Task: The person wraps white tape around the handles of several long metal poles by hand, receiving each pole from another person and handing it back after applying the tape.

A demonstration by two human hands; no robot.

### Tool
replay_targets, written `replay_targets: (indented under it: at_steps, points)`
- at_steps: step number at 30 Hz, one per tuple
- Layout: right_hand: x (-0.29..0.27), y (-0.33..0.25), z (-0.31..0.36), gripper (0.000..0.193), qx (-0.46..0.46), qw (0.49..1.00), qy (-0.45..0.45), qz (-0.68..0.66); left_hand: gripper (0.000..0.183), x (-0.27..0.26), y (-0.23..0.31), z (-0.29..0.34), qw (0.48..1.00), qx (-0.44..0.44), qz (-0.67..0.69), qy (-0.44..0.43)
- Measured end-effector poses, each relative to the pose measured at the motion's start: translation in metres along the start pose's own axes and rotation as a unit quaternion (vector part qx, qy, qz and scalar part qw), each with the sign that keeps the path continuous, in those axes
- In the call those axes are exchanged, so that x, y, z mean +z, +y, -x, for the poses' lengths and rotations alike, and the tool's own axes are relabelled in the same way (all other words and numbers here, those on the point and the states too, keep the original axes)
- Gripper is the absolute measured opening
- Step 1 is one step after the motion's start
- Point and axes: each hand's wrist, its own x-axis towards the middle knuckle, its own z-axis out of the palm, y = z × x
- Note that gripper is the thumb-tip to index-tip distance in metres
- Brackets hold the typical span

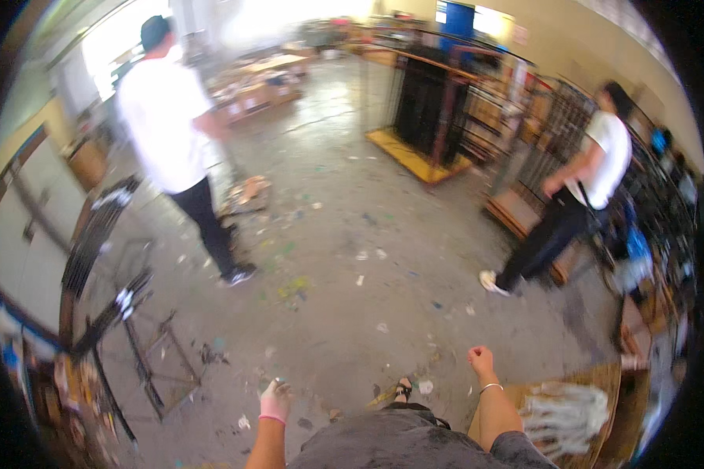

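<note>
My left hand (274,401) hangs low over the floor, in a pale glove with a pink cuff. Its fingers are curled in, with a small greyish spot at their tips; whether they hold anything is not clear. My right hand (481,360) is bare, with a light band (490,387) round the wrist. Its fingers are closed, and nothing shows in them. Closest to it is an open cardboard box (612,391) with a heap of whitish, stringy pieces (565,418) in it. Neither hand touches anything else that I can see.
Ahead on the left a person (164,117) in a white shirt stands; another person (602,164) is at the right. Metal frames (152,375) with dark bars stand at my left. A wheeled rack (430,109) on a yellow base (414,156) is farther off. Scraps litter the floor (344,320).
</note>
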Motion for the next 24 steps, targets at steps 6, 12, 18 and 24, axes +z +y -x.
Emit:
replay_targets:
  at_steps: [6, 12, 18, 24]
  points:
    - [0.105, -0.033, -0.023, 0.014, -0.047, 0.964, -0.261, 0.019, 0.036, -0.04, -0.077, 0.046, 0.987, 0.079, 0.1, 0.094]
    - [0.105, 0.017, 0.001, 0.014, -0.043, 0.898, -0.434, 0.057, 0.019, -0.023, -0.107, 0.054, 0.989, 0.126, -0.039, 0.071]
    - [0.014, 0.09, 0.017, 0.012, 0.155, 0.967, -0.202, -0.004, 0.025, 0.049, -0.076, 0.045, 0.979, 0.049, -0.189, -0.055]
    - [-0.049, 0.149, 0.085, 0.017, 0.231, 0.932, -0.26, 0.099, 0.027, 0.093, -0.061, 0.018, 0.738, 0.22, -0.607, -0.196]
